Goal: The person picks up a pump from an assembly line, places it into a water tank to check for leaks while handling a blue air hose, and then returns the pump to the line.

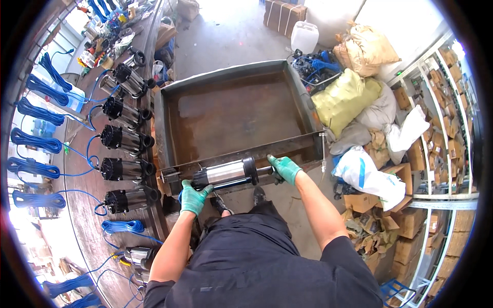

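A submersible pump (226, 172) with a shiny steel barrel and black ends lies sideways over the near rim of a large metal tank (169, 149). My left hand (194, 198), in a green glove, grips the pump's left black end from below, and a blue cable shows beside it. At the other end my green-gloved right hand (284, 169) is closed round a dark stub that sticks out of the pump. Its fingertips are partly hidden. Brownish water (236, 115) fills the tank beyond the pump.
To the left, a long workbench (77, 200) carries a row of similar pumps (120, 168) with coiled blue cables (36, 139). Sacks (346, 100), a white plastic bag (370, 174) and cardboard boxes (411, 220) pile up on the right beside shelving (444, 197). A white jerrycan (304, 37) stands behind the tank.
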The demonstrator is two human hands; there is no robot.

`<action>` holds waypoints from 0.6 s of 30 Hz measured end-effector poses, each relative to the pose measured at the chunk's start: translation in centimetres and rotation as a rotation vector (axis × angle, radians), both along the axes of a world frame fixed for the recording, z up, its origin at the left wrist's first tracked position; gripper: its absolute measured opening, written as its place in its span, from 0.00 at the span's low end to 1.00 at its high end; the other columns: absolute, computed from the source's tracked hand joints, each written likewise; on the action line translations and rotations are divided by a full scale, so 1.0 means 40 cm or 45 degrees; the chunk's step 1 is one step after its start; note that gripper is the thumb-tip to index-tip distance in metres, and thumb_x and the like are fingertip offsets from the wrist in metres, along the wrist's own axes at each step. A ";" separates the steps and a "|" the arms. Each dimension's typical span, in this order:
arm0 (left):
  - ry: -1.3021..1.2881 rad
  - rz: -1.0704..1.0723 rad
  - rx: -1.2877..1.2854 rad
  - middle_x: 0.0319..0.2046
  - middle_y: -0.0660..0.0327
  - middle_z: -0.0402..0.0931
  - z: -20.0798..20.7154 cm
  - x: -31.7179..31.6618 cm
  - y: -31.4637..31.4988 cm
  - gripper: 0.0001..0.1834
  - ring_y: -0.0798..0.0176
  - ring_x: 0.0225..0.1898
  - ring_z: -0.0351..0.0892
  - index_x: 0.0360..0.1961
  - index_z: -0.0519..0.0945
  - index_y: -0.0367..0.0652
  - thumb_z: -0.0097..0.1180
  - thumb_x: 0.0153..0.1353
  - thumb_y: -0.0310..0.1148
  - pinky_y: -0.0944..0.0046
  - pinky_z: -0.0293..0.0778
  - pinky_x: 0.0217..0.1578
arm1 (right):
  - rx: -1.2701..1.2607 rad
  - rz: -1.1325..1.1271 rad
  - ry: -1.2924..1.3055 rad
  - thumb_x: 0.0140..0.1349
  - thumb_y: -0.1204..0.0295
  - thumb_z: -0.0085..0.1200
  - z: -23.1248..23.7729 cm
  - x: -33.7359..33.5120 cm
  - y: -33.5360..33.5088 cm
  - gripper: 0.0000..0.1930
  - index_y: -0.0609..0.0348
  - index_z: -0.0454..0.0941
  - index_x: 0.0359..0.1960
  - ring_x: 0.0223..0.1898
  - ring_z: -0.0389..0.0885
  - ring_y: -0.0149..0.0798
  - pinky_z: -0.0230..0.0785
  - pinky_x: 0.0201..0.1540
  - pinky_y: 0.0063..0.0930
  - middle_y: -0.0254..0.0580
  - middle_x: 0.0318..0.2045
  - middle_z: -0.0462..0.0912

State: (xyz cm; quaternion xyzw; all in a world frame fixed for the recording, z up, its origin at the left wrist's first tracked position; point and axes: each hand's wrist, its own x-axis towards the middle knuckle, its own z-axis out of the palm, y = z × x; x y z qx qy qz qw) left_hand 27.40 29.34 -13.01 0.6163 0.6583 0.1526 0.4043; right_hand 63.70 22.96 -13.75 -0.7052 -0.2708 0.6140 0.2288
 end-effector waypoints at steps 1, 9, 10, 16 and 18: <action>-0.007 -0.010 0.006 0.44 0.47 0.83 -0.007 -0.001 0.001 0.41 0.54 0.44 0.83 0.54 0.66 0.30 0.80 0.50 0.42 0.57 0.77 0.51 | -0.001 -0.030 -0.058 0.74 0.43 0.46 0.010 -0.004 0.005 0.31 0.65 0.81 0.37 0.30 0.87 0.43 0.78 0.32 0.35 0.46 0.21 0.81; 0.001 0.012 -0.007 0.41 0.49 0.84 0.056 0.018 -0.010 0.41 0.54 0.42 0.84 0.54 0.64 0.31 0.80 0.51 0.41 0.59 0.78 0.47 | 1.099 0.713 -0.709 0.66 0.71 0.58 -0.017 0.047 -0.055 0.15 0.56 0.82 0.54 0.54 0.82 0.52 0.76 0.55 0.40 0.50 0.57 0.81; 0.087 -0.029 0.023 0.42 0.48 0.83 0.066 0.025 -0.010 0.42 0.53 0.43 0.84 0.54 0.64 0.31 0.79 0.52 0.43 0.58 0.78 0.47 | 0.946 0.531 -0.559 0.68 0.68 0.58 -0.032 0.044 -0.055 0.15 0.57 0.82 0.54 0.50 0.84 0.49 0.76 0.52 0.38 0.50 0.50 0.83; -0.066 -0.006 -0.093 0.41 0.54 0.82 0.004 0.008 -0.005 0.40 0.60 0.41 0.82 0.52 0.63 0.33 0.79 0.52 0.42 0.61 0.77 0.46 | 0.129 -0.186 0.018 0.75 0.55 0.51 -0.135 -0.016 -0.009 0.23 0.66 0.79 0.55 0.26 0.76 0.33 0.72 0.34 0.31 0.34 0.29 0.82; -0.028 -0.013 -0.073 0.41 0.53 0.83 0.003 0.000 -0.006 0.41 0.59 0.42 0.83 0.52 0.63 0.32 0.79 0.52 0.44 0.60 0.78 0.46 | 0.182 -0.065 0.029 0.73 0.58 0.55 -0.036 -0.020 -0.016 0.22 0.65 0.78 0.57 0.31 0.79 0.35 0.75 0.39 0.31 0.36 0.32 0.83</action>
